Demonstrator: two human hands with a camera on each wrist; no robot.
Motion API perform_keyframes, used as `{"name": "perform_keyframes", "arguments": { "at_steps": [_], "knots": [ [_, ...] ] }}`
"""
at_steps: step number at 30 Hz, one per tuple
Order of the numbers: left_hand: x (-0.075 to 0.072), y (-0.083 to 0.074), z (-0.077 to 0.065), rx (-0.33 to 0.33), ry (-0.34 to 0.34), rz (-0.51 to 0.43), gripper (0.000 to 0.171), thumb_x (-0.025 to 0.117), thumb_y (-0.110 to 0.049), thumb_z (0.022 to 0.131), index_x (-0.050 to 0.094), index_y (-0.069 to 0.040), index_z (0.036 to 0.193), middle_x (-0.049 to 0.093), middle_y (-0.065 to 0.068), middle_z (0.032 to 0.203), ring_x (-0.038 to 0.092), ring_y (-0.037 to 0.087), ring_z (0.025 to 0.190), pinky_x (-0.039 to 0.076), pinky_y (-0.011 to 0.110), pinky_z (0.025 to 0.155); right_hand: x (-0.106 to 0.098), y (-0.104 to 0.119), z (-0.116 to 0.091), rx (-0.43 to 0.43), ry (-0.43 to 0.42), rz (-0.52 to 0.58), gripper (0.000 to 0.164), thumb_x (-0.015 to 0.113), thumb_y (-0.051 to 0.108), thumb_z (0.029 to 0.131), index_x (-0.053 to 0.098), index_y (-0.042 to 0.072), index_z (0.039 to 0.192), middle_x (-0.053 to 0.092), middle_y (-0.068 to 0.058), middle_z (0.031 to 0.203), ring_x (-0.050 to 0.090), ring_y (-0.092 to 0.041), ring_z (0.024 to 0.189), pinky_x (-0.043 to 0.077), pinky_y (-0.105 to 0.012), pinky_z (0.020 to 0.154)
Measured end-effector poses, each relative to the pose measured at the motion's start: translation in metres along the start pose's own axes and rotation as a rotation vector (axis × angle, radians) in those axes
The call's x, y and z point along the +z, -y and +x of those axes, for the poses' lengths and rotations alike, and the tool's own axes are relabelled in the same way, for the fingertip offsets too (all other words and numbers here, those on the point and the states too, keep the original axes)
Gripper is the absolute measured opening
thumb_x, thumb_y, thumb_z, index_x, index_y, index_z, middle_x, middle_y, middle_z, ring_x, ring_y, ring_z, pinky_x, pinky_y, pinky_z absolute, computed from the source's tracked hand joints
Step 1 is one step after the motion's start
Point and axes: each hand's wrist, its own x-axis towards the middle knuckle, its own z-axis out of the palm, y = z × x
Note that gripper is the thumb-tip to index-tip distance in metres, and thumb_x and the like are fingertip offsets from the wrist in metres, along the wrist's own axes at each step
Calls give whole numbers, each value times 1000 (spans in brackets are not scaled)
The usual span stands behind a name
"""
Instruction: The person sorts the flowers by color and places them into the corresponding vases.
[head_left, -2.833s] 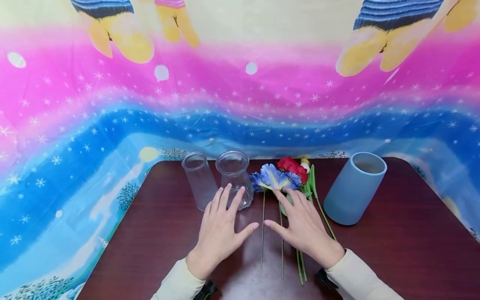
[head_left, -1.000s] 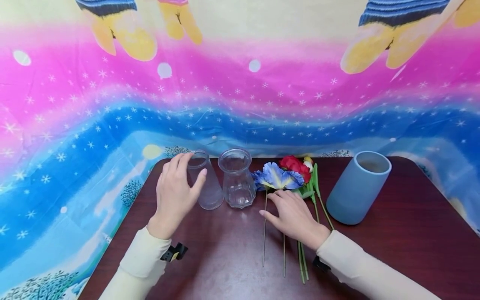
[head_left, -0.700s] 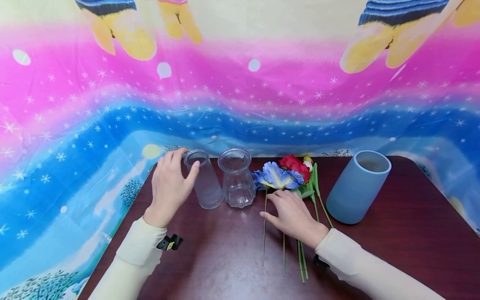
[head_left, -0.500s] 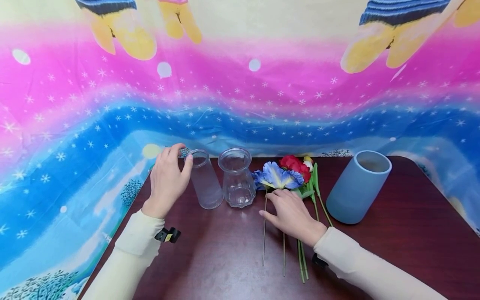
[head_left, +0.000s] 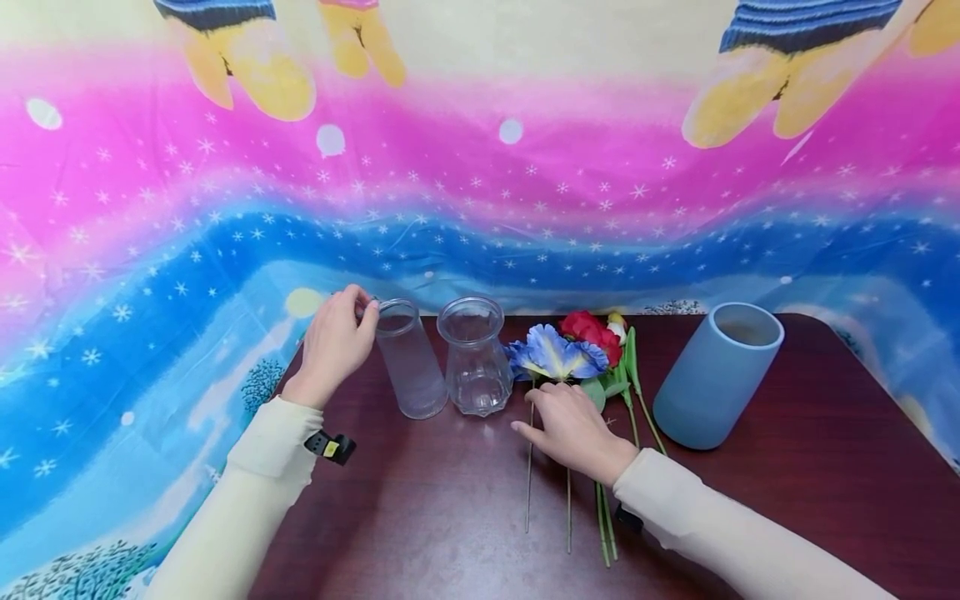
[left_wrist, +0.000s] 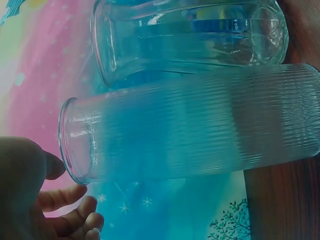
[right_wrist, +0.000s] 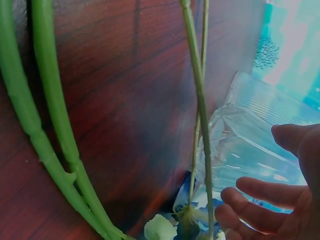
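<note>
My left hand [head_left: 333, 342] is at the left side of the rim of a tall ribbed glass vase [head_left: 412, 375], which stands upright on the table. In the left wrist view, thumb and forefinger pinch at the rim of that ribbed vase [left_wrist: 190, 130], the other fingers loosely bent below it. Over the thin flower stems hovers my right hand [head_left: 573, 429], fingers relaxed and thumb spread. The right wrist view shows nothing held by the right hand [right_wrist: 275, 200]; a brown stem [right_wrist: 202, 115] runs beside its fingertips. Blue iris-like flowers [head_left: 555, 352] lie just beyond this hand.
A clear glass vase with a flared rim [head_left: 478, 371] stands right of the ribbed one. Red flowers [head_left: 591, 335] and green stems [head_left: 632, 400] lie beside the blue blooms. Farther right is a frosted blue vase [head_left: 708, 383]. A printed cloth [head_left: 480, 192] hangs behind the table.
My left hand has gone from the middle of the table to the ribbed vase's rim, its thumb and forefinger drawing together there. The right hand has shifted slightly left and down.
</note>
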Motion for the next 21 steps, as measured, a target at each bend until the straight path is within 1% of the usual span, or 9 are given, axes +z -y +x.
{"name": "perform_keyframes", "arguments": {
  "at_steps": [3, 6, 9, 11, 14, 17, 21],
  "knots": [
    [0, 1, 3, 3, 26, 11, 21, 51, -26, 104, 61, -7, 104, 64, 12, 94, 58, 28, 83, 45, 39, 67, 3, -1, 2, -8, 18, 3, 39, 76, 44, 88, 74, 7, 99, 69, -2, 81, 63, -20, 72, 49, -41, 70],
    [1, 1, 5, 16, 33, 33, 19, 53, -24, 104, 60, -8, 101, 63, 12, 90, 58, 28, 78, 43, 37, 62, 6, -2, 5, -13, 42, 21, 34, 77, 42, 88, 70, 9, 84, 58, 3, 64, 54, -15, 61, 42, -37, 62],
    [0, 1, 6, 28, 33, 55, 17, 53, -23, 104, 59, -7, 99, 60, 11, 85, 57, 28, 74, 42, 36, 59, 8, -3, 7, -14, 63, 37, 35, 78, 39, 87, 63, 11, 72, 46, 5, 55, 46, -14, 53, 34, -34, 57],
    [0, 1, 7, 33, 39, 63, 17, 53, -22, 104, 59, -7, 97, 58, 10, 81, 55, 28, 71, 40, 35, 57, 10, -3, 8, -10, 71, 36, 37, 78, 38, 87, 60, 12, 69, 44, 5, 54, 43, -13, 52, 31, -33, 56],
    [-1, 1, 8, 28, 57, 70, 17, 52, -22, 104, 57, -8, 96, 56, 9, 77, 53, 27, 68, 38, 34, 56, 13, -3, 9, -6, 75, 26, 38, 79, 36, 87, 57, 13, 66, 45, 4, 54, 44, -14, 52, 29, -33, 57],
    [-1, 1, 9, 17, 81, 69, 17, 51, -22, 104, 56, -8, 96, 54, 9, 75, 52, 27, 67, 37, 34, 56, 16, -3, 10, -7, 75, 5, 38, 80, 34, 86, 55, 15, 66, 50, 2, 56, 49, -18, 54, 30, -34, 58],
    [-1, 1, 10, 3, 108, 68, 18, 49, -23, 105, 54, -9, 95, 54, 9, 76, 51, 27, 66, 37, 34, 56, 19, -3, 12, -18, 68, -30, 39, 80, 32, 86, 53, 14, 64, 57, -1, 58, 56, -24, 56, 32, -36, 57]
  ]
}}
